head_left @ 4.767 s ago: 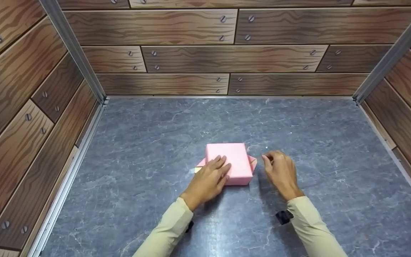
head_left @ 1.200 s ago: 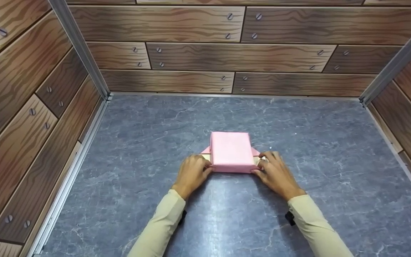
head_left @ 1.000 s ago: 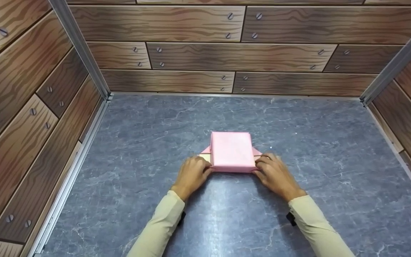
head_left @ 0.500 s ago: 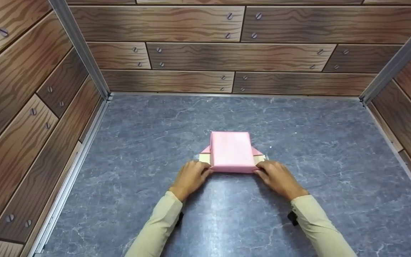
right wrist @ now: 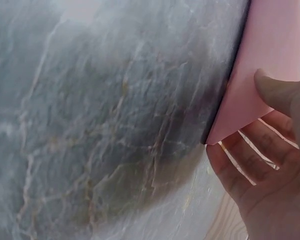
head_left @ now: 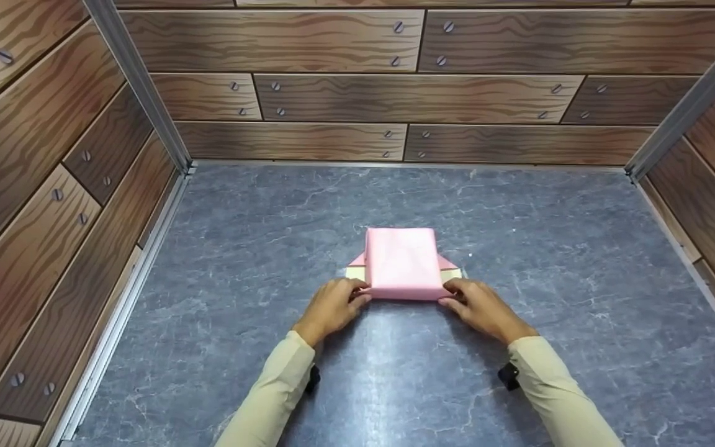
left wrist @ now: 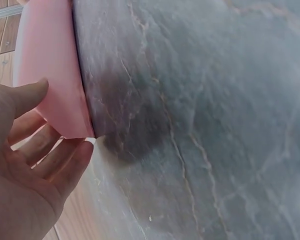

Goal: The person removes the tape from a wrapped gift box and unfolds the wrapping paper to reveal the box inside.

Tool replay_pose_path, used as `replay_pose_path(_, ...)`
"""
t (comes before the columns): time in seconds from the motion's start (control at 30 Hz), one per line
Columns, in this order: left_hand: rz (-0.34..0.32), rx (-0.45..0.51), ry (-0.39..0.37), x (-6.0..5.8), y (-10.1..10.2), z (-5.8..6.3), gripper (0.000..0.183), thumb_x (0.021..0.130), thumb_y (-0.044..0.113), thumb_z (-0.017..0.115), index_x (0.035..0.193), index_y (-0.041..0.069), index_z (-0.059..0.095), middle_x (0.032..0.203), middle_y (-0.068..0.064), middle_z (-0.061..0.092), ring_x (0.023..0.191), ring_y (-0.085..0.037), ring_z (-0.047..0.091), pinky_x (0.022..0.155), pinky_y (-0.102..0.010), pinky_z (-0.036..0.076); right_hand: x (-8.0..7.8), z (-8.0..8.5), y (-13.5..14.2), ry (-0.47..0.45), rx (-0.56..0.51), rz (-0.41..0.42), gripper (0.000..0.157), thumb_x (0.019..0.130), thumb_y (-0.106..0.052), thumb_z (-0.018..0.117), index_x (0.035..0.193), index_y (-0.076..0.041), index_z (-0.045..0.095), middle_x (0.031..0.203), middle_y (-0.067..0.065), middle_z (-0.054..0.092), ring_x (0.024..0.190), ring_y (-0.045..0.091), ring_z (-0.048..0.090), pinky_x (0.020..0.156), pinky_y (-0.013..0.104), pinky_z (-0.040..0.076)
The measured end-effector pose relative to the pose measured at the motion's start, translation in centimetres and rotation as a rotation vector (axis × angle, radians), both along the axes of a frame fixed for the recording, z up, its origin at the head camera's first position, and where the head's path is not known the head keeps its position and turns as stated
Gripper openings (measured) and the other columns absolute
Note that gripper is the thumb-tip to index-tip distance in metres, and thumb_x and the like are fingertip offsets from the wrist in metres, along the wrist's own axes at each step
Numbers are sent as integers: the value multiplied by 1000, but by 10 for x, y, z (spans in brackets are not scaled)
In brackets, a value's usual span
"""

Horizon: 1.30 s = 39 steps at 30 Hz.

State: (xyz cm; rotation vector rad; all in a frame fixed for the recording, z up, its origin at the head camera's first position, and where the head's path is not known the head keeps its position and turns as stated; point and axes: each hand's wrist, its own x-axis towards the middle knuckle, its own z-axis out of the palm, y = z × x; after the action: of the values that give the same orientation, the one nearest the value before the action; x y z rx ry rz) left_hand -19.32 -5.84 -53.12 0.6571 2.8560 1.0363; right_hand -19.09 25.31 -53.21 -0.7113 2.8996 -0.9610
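Observation:
A box wrapped in pink paper (head_left: 402,259) lies on the table, seen from above in the head view. Folded paper flaps with a pale inner side stick out at its two ends, the left flap (head_left: 356,273) and the right flap (head_left: 450,273). My left hand (head_left: 331,305) pinches the paper at the near left corner; in the left wrist view its thumb lies on the pink front and the fingers sit behind the fold. At the near right corner my right hand (head_left: 481,307) pinches the wrapping paper likewise, thumb in front, fingers behind, as the right wrist view shows.
The grey marbled tabletop (head_left: 258,217) spreads around the box. Wood-patterned panels wall it in at the back (head_left: 326,99), the left (head_left: 66,248) and the right (head_left: 711,180), with metal posts in the corners. A tiny white speck (head_left: 470,254) lies right of the box.
Earlier the left hand rested on top of the box and the right hand was apart from it. Both hands then went to the near corners; the right fingers have since slid nearer along the flap.

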Motion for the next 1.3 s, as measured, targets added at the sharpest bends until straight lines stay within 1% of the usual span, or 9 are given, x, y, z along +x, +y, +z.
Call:
replay_pose_path(0.2,6,69,-131,1,0,3,36,101,32,63,126,6,70,116,-6,73,107,-19,68,94,-40,54,-1,1,2,-47,1,6,26,93,-11,73,113,6,68,106,17,71,96,28,69,85,48,57)
replay_pose_path(0.37,0,131,-198,0,-2,5,42,103,38,59,127,5,69,114,-5,72,100,-15,64,93,-39,53,0,-1,3,-40,-3,10,29,92,-11,75,113,7,67,107,18,70,96,28,67,85,49,56)
replay_pose_path(0.5,-18,159,-202,0,-4,5,37,103,37,58,118,7,72,99,1,69,87,-12,59,82,-35,52,1,-1,3,-28,-19,31,31,92,-11,75,114,9,67,107,19,69,97,29,66,86,50,55)
replay_pose_path(0.67,-35,175,-197,-2,-3,5,30,105,32,57,106,9,74,79,7,55,74,-9,51,69,-28,43,-1,0,2,-47,-40,39,27,93,-11,74,111,8,68,101,15,68,91,24,62,82,47,54)
replay_pose_path(0.83,-1,164,-208,-2,-2,6,30,104,29,57,118,7,73,84,6,60,80,-11,53,76,-30,46,-6,0,0,-100,-65,26,28,92,-11,74,111,9,67,100,16,68,90,24,62,81,46,54)
replay_pose_path(0.97,9,167,-203,-2,0,6,34,104,27,58,123,2,71,101,-1,70,92,-14,59,88,-36,51,-8,-1,-2,-149,-92,6,33,90,-12,77,114,8,66,99,13,68,88,22,62,79,40,53)
replay_pose_path(1.1,7,172,-204,-1,0,6,37,104,27,58,125,0,70,114,-9,71,104,-19,63,97,-41,52,-10,-2,-3,-198,-130,0,40,87,-11,80,119,8,64,102,14,70,92,24,66,81,37,54)
replay_pose_path(1.2,11,169,-206,-1,0,6,38,104,29,57,126,0,69,117,-10,71,109,-21,64,98,-42,52,-10,-2,-4,-231,-155,-2,46,86,-10,81,122,9,61,106,16,71,97,27,67,86,39,55)
replay_pose_path(1.3,14,168,-191,-2,0,6,34,105,29,57,118,3,73,104,-5,71,98,-17,64,89,-37,52,-11,-3,-5,-242,-168,1,49,85,-9,82,125,10,59,109,18,70,97,27,68,86,37,55)
